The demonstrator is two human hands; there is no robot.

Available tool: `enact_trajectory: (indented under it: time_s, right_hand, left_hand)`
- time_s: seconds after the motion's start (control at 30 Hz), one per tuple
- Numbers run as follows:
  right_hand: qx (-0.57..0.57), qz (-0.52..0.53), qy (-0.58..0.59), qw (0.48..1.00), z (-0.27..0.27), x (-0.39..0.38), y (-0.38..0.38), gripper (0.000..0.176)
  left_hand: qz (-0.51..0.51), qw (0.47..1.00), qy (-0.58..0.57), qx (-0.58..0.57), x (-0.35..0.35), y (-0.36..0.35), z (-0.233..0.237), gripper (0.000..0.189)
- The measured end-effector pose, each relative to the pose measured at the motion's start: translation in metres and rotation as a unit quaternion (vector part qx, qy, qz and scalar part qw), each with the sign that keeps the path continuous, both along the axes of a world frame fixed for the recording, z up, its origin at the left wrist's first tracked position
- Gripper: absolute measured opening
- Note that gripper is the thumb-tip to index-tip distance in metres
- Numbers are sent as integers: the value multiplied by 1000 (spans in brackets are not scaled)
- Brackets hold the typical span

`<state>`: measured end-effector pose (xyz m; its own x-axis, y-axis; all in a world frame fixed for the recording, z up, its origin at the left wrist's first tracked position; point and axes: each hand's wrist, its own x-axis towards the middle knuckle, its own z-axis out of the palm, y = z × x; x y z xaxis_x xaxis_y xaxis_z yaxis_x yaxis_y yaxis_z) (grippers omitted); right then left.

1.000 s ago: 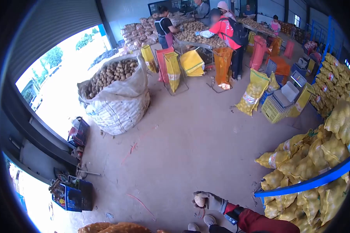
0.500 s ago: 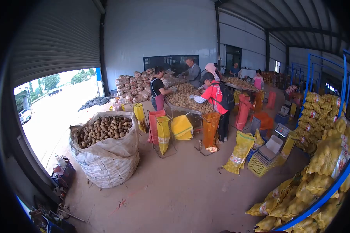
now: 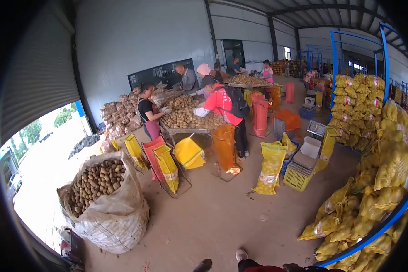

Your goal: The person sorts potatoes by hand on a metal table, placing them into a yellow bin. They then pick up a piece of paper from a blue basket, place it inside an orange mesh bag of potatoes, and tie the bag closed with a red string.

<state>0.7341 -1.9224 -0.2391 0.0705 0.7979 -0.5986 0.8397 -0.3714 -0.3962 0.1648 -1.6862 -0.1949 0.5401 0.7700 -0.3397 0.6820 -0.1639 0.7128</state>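
Neither of my hands shows in the head view. At the bottom edge are a light-tipped shoe, a dark shoe-like shape and a strip of dark red clothing. To the left stands a big white woven sack, its top open on a heap of brown potatoes. Ahead, a filled yellow mesh bag stands upright on the floor, beside a yellow crate with a pale box on top.
Several people sort potatoes at a metal table; one wears a red shirt. Wire stands hold a yellow bag and an orange bag. Filled yellow bags lie stacked at right behind a blue rail.
My view has turned right and tilted, so most of the scene sits further left. Shoes and red clothing now show at the bottom. The person in red leans further over the table.
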Motion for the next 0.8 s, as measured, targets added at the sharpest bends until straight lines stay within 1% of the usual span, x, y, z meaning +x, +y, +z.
enact_trajectory:
  time_s: [0.03, 0.07, 0.13, 0.23, 0.27, 0.3, 0.33, 0.37, 0.4, 0.43, 0.47, 0.5, 0.53, 0.57, 0.6, 0.67, 0.7, 0.73, 0.77, 0.8]
  right_hand:
    - [-44, -58, 4, 997, 9, 8, 9, 32]
    - [-74, -109, 14, 991, 16, 16, 21, 32]
    - [-98, -197, 37, 975, 30, 28, 56, 31]
    - [-86, -289, 88, 949, 41, 43, 120, 31]
    - [-56, -314, 140, 937, 38, 44, 149, 31]
    - [-8, -329, 229, 916, 29, 46, 182, 31]
    - [24, -327, 295, 898, 19, 46, 216, 32]
    - [-47, -277, 102, 954, 48, 36, 270, 37]
    - [-55, -273, 106, 955, 78, 17, 326, 44]
    - [-75, -172, 10, 982, 51, 15, 387, 49]
    - [-44, -111, -3, 993, 36, 2, 444, 56]
    - [-13, -125, 9, 992, 45, -24, 492, 58]
    - [-17, -90, 1, 996, 81, -58, 543, 57]
    - [51, -40, 55, 996, 66, -78, 583, 54]
    - [57, -119, 121, 984, 71, -110, 618, 45]
    - [11, -97, 159, 982, 77, -168, 683, 35]
    - [58, -86, 154, 983, 88, -200, 699, 36]
    - [100, -69, 144, 982, 111, -233, 707, 39]
    - [140, -45, 132, 980, 126, -253, 718, 43]
    - [104, -59, 192, 974, 133, -262, 732, 31]
  left_hand:
    - [138, 979, -55, -142, 15, 18, 8, 34]
    - [168, 968, -60, -173, 23, 42, 28, 34]
    - [199, 960, -54, -189, 31, 93, 74, 34]
    - [265, 943, -49, -198, 18, 151, 111, 34]
    - [295, 933, -53, -199, 8, 164, 118, 34]
    - [328, 921, -57, -201, -4, 171, 120, 34]
    - [362, 907, -65, -204, -17, 175, 120, 34]
    - [396, 892, -71, -208, -32, 176, 118, 34]
    - [431, 874, -77, -210, -48, 174, 112, 34]
    - [464, 853, -86, -220, -62, 170, 106, 34]
    - [496, 832, -92, -230, -75, 165, 100, 34]
    - [523, 811, -96, -244, -87, 162, 92, 34]
    - [544, 792, -97, -258, -97, 159, 84, 34]
    - [561, 775, -98, -273, -107, 162, 78, 34]
    - [572, 762, -96, -288, -116, 169, 72, 34]
    - [577, 748, -85, -316, -135, 200, 64, 35]
    - [574, 746, -81, -329, -147, 221, 62, 35]
    - [570, 744, -73, -340, -159, 239, 59, 35]
    - [568, 742, -68, -349, -173, 257, 56, 35]
    - [566, 742, -64, -354, -189, 274, 54, 35]
